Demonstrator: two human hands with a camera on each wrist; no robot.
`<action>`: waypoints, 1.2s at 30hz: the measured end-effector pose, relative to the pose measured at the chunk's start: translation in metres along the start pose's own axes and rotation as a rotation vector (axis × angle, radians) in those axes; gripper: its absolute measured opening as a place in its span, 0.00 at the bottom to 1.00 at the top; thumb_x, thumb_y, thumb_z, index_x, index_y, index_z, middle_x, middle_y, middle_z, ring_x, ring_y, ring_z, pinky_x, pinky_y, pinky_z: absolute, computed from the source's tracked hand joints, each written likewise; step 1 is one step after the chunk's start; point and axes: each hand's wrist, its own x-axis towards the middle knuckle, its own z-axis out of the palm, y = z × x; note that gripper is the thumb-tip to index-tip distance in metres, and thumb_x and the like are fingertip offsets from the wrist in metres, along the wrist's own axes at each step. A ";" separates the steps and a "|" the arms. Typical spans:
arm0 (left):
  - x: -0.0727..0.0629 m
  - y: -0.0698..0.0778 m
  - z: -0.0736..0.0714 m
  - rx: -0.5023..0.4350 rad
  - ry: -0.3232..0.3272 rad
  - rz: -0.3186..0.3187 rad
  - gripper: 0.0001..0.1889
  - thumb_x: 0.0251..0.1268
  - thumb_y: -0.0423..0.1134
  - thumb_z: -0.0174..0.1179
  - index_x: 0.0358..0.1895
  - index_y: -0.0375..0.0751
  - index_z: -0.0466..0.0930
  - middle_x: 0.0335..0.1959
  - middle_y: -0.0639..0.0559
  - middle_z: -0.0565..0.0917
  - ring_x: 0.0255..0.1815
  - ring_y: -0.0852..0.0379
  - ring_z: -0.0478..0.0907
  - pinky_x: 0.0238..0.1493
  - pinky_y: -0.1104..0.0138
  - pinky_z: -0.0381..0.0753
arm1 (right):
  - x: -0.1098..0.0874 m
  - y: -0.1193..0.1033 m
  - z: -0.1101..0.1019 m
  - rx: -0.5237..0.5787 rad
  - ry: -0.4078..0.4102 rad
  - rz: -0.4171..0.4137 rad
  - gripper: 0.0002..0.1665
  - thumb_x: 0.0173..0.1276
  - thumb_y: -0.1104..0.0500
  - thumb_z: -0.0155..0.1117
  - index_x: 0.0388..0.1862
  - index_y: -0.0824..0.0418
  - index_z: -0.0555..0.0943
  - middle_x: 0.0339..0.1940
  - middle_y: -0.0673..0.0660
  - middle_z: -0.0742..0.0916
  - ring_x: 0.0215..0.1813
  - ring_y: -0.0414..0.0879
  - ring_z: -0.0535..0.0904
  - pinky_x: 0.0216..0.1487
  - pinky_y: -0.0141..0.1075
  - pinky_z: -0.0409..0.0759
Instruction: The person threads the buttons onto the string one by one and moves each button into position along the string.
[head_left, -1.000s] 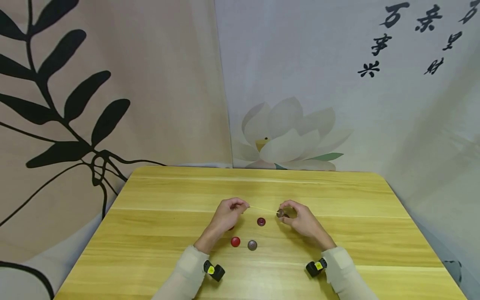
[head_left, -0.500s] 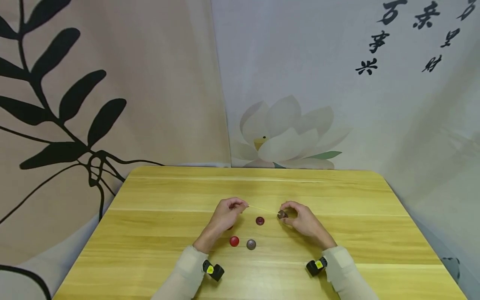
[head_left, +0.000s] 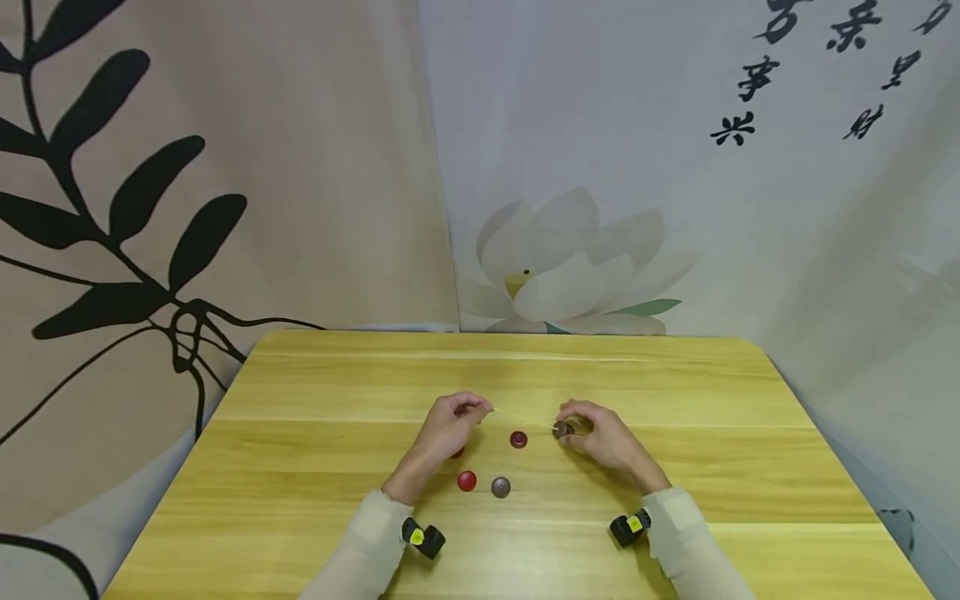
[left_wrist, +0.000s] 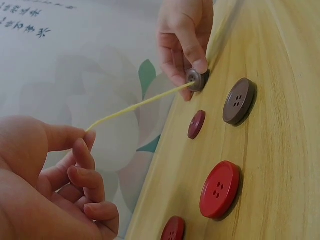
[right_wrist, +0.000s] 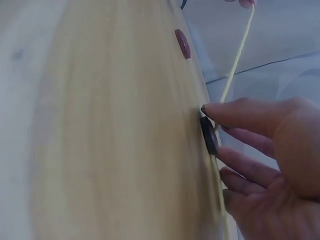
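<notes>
My left hand [head_left: 453, 427] pinches the end of a yellow string [left_wrist: 137, 106] between thumb and forefinger. From there the string runs taut to a brown four-hole button [left_wrist: 197, 80], which my right hand [head_left: 606, 437] grips by its rim. The string passes through that button; in the right wrist view, more of it trails out behind the dark button [right_wrist: 209, 136]. Between the hands a maroon button [head_left: 518, 439] lies on the table. Nearer to me are a red button [head_left: 467, 481] and a grey-brown button [head_left: 501, 487].
Another dark red button [left_wrist: 173, 230] lies partly hidden below my left hand in the head view. The wooden table [head_left: 315, 375] reaches back to a fabric backdrop [head_left: 360, 167] with leaf and lotus prints. Each wrist carries a small black camera [head_left: 423, 538].
Both hands keep their hold, with the string still stretched between them. The head view has shifted slightly, and the button in my right hand has tilted a little.
</notes>
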 end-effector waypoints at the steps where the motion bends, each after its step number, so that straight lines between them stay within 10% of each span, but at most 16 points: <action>1: 0.000 0.000 0.000 0.003 -0.001 0.000 0.12 0.74 0.40 0.56 0.45 0.35 0.84 0.43 0.37 0.82 0.36 0.53 0.73 0.39 0.64 0.71 | -0.001 0.000 0.000 0.005 0.000 0.005 0.18 0.60 0.65 0.73 0.50 0.56 0.83 0.67 0.62 0.78 0.73 0.64 0.65 0.71 0.60 0.59; 36: -0.003 0.000 -0.003 -0.024 -0.026 -0.003 0.12 0.74 0.40 0.55 0.46 0.36 0.83 0.47 0.38 0.82 0.41 0.51 0.74 0.42 0.64 0.72 | 0.002 0.003 0.001 0.021 -0.001 0.049 0.18 0.60 0.67 0.72 0.50 0.56 0.85 0.68 0.58 0.78 0.76 0.59 0.62 0.74 0.58 0.53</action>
